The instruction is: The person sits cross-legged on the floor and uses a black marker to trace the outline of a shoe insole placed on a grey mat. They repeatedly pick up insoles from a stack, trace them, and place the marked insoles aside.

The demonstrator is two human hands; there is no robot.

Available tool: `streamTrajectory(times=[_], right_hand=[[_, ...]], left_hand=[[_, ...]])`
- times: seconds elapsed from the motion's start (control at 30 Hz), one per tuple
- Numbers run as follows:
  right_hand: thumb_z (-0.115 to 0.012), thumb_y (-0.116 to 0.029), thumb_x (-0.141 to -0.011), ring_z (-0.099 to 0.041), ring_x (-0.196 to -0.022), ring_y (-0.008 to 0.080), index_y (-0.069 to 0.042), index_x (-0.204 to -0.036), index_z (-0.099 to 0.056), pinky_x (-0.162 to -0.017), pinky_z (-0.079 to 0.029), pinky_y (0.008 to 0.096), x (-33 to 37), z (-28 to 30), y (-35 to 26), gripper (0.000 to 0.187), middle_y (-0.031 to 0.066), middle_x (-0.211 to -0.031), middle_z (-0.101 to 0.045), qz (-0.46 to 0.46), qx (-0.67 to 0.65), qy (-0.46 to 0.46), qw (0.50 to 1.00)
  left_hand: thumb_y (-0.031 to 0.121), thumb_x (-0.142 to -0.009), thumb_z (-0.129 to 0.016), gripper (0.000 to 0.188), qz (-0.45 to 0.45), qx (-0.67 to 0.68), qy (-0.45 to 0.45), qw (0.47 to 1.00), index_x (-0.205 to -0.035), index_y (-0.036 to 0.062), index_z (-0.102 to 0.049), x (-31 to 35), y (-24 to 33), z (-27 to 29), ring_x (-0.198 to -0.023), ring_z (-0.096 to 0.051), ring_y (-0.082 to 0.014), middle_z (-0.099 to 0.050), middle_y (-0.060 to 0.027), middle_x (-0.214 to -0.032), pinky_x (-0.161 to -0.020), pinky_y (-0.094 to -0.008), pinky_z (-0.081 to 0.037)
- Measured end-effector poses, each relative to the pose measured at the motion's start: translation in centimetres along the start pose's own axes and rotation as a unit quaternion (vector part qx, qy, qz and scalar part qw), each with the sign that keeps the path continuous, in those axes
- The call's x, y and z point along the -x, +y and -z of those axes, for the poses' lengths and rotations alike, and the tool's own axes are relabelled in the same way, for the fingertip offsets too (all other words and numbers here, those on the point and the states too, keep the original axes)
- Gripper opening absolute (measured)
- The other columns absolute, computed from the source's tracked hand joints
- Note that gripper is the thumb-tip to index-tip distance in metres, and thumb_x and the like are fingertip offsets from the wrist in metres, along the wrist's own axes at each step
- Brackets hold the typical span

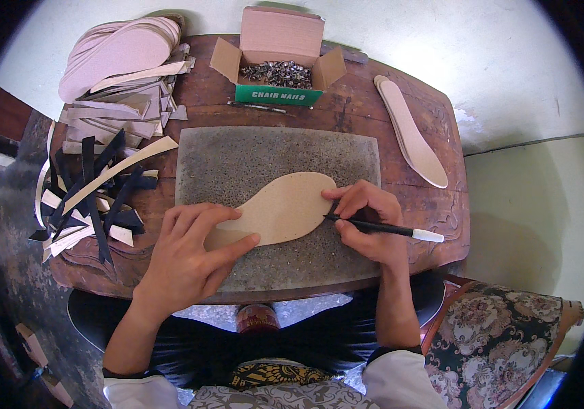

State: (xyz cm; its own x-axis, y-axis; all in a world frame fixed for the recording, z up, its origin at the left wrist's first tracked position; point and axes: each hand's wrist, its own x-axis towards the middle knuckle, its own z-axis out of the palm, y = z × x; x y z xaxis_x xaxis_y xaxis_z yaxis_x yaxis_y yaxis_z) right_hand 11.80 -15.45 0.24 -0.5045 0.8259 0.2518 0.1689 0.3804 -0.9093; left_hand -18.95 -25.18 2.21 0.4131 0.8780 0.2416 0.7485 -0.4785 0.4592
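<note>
I see left hand [193,245], fingers [220,214] spread wide, resting on tan insole [282,208], grey slab [217,153] beneath, mid tabletop [203,82]; right hand [377,204] pinching black pen [391,228], tip at insole's right edge. Long axis near-left to far-right, broad end right. Far green box [278,95]: white lettering.

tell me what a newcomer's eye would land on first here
Probably the tan sole-shaped piece at the centre, on a grey speckled slab, with the left hand resting on it and the right hand holding a black pen at its right edge. Next, the open green box of small metal pieces behind the slab, and the tangled black and pale strips at the table's left.
</note>
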Motion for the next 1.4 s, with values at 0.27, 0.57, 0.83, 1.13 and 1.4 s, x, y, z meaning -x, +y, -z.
streamTrajectory(times=[0.27, 0.57, 0.83, 1.13, 1.4], right_hand=[[-0.074, 0.004, -0.075, -0.075, -0.103, 0.0292, -0.002, -0.081, -0.061, -0.081, -0.057, 0.0342, 0.04, 0.03, -0.09, 0.016, 0.0089, -0.082, -0.064, -0.003, 0.001, 0.003, 1.0], [-0.073, 0.004, -0.075, -0.075, -0.106, 0.0294, -0.003, -0.081, -0.061, -0.077, -0.056, 0.033, 0.03, -0.06, -0.37, 0.016, 0.0086, -0.082, -0.064, -0.012, 0.01, 0.001, 1.0], [-0.073, 0.004, -0.075, -0.075, -0.106, 0.0297, -0.003, -0.081, -0.061, -0.079, -0.056, 0.0336, 0.05, -0.13, -0.36, 0.016, 0.0089, -0.082, -0.064, -0.013, 0.005, 0.001, 1.0], [-0.073, 0.004, -0.075, -0.074, -0.106, 0.0298, -0.003, -0.081, -0.061, -0.08, -0.056, 0.0336, 0.04, -0.05, -0.46, 0.016, 0.009, -0.083, -0.065, -0.018, 0.009, -0.001, 1.0], [-0.073, 0.004, -0.075, -0.074, -0.107, 0.0295, -0.003, -0.082, -0.061, -0.079, -0.056, 0.0332, 0.13, 0.01, -0.24, 0.016, 0.0088, -0.083, -0.064, -0.017, 0.013, -0.006, 1.0]], left_hand=[[0.012, -0.076, -0.078, 0.042, -0.002, 0.003, 0.001, 1.0, -0.117, 0.0238, -0.079, -0.09, 0.06, -0.01, -0.118, -0.059, -0.0307, -0.063, -0.0082, -0.129, -0.1, -0.0466, -0.041], [0.013, -0.077, -0.078, 0.042, -0.002, 0.002, -0.001, 1.0, -0.117, 0.0237, -0.079, -0.04, 0.02, -0.05, -0.119, -0.058, -0.0312, -0.063, -0.0084, -0.13, -0.101, -0.047, -0.041], [0.013, -0.077, -0.078, 0.042, -0.002, 0.002, -0.004, 1.0, -0.118, 0.0236, -0.079, -0.03, -0.01, -0.07, -0.119, -0.058, -0.0311, -0.063, -0.0083, -0.129, -0.101, -0.0466, -0.041], [0.013, -0.078, -0.077, 0.042, -0.004, 0.0, -0.003, 1.0, -0.118, 0.0243, -0.078, -0.04, -0.04, -0.05, -0.118, -0.059, -0.0309, -0.063, -0.0084, -0.129, -0.101, -0.0467, -0.041], [0.013, -0.078, -0.077, 0.043, -0.005, 0.004, -0.003, 1.0, -0.119, 0.0248, -0.078, -0.02, -0.1, -0.06, -0.118, -0.058, -0.031, -0.063, -0.0084, -0.13, -0.1, -0.0468, -0.041]])
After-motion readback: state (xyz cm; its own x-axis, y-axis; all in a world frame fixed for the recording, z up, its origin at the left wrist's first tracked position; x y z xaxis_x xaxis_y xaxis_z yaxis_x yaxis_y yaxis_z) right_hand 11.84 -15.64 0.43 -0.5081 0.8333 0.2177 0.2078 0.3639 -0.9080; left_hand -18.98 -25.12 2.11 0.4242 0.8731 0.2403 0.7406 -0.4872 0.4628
